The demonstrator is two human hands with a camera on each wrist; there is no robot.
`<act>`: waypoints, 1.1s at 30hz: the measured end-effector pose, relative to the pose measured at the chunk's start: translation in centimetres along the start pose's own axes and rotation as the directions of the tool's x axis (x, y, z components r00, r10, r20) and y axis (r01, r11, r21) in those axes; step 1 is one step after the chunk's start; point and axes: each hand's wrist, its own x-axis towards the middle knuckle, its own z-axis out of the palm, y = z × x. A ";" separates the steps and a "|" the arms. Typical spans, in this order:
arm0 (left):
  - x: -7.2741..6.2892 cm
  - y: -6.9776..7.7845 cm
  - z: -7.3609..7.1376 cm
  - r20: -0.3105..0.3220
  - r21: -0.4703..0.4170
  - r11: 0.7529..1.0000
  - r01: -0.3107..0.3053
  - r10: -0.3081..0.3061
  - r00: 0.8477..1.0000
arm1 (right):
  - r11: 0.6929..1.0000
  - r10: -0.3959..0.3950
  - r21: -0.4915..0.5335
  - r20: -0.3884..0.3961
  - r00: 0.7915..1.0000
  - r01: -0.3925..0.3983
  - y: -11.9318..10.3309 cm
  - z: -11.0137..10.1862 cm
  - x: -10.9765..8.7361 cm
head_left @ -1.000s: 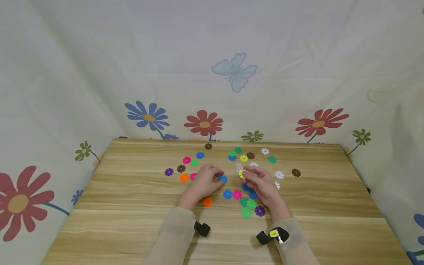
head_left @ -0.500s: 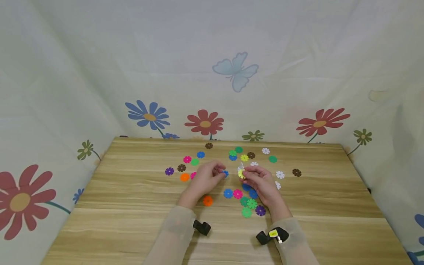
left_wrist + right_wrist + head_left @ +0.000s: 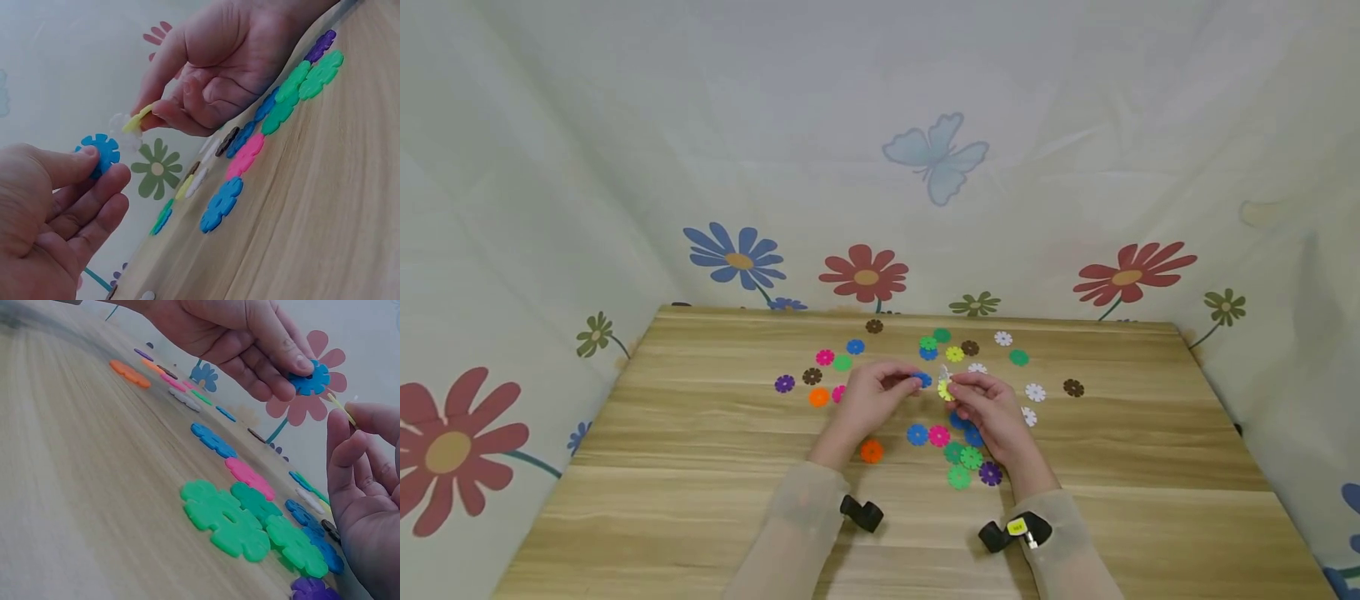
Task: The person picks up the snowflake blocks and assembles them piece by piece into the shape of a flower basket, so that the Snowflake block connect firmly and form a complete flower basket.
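Between thumb and fingers my left hand [image 3: 872, 400] pinches a blue notched plastic disc [image 3: 100, 154], raised above the table. Facing it, my right hand [image 3: 996, 412] pinches a yellow notched disc [image 3: 137, 119] by its edge. White discs [image 3: 127, 132] show joined to the yellow one, partly hidden behind it. In the right wrist view, the blue disc sits close to the yellow disc's edge, and the two hands are a short way apart. Below them lie a loose blue disc [image 3: 917, 434] and a pink disc [image 3: 939, 436].
Several flat notched discs are spread over the wooden table [image 3: 700, 500]. Green discs [image 3: 958, 477] and a purple disc [image 3: 990, 473] lie by the right wrist, an orange disc [image 3: 872, 452] by the left. A flowered cloth [image 3: 775, 167] hangs behind the table.
My left hand has lifted the blue disc from the table and brought it up and right, toward the right hand. The right hand, with the yellow and white discs, has hardly moved.
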 end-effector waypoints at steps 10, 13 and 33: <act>0.1 0.0 0.7 0.038 0.057 0.993 -0.102 0.100 0.994 | 0.999 -0.040 0.000 0.013 0.999 0.040 0.1 0.2 0.2; 0.0 0.1 0.8 0.043 0.086 0.989 -0.117 0.114 0.993 | 0.999 -0.046 -0.003 0.015 0.999 0.046 0.1 0.2 0.2; -0.6 0.3 1.8 0.014 0.058 0.987 -0.150 0.150 0.989 | 0.997 0.025 0.067 0.011 1.000 -0.026 0.5 0.1 0.0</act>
